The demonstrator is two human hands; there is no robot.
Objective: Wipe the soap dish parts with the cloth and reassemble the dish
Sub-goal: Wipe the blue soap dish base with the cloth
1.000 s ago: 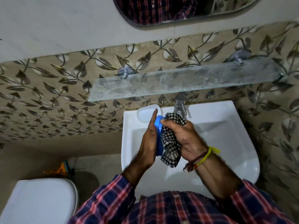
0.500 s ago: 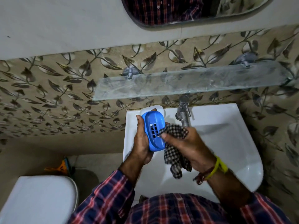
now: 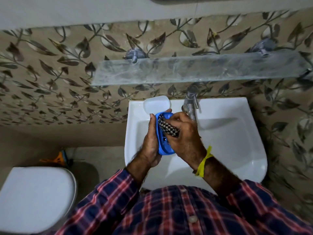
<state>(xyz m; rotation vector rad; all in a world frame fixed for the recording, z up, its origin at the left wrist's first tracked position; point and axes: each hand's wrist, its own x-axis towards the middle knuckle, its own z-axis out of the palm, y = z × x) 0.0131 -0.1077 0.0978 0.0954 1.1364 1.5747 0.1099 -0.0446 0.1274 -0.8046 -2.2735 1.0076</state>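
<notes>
My left hand [image 3: 150, 141] cups a blue soap dish part [image 3: 165, 148] on edge over the white basin [image 3: 237, 150], its hollow side facing right. My right hand [image 3: 184, 134] presses a black-and-white checked cloth [image 3: 167, 128] into that hollow, and the cloth hides most of the inside. Small drain slots show just below the cloth. The other dish part, a translucent white tray [image 3: 156, 104], lies on the basin's back left corner, just above my left fingertips and apart from the blue part.
A chrome tap [image 3: 190, 106] stands right behind my right hand. A glass shelf [image 3: 194, 70] juts from the leaf-patterned wall above the basin. A white toilet lid [image 3: 35, 197] is at the lower left, with orange and blue items [image 3: 59, 157] on the floor behind it.
The blue part has been turned so its hollow side faces the cloth. My right hand has pushed the cloth inside it. The view has tilted down a little.
</notes>
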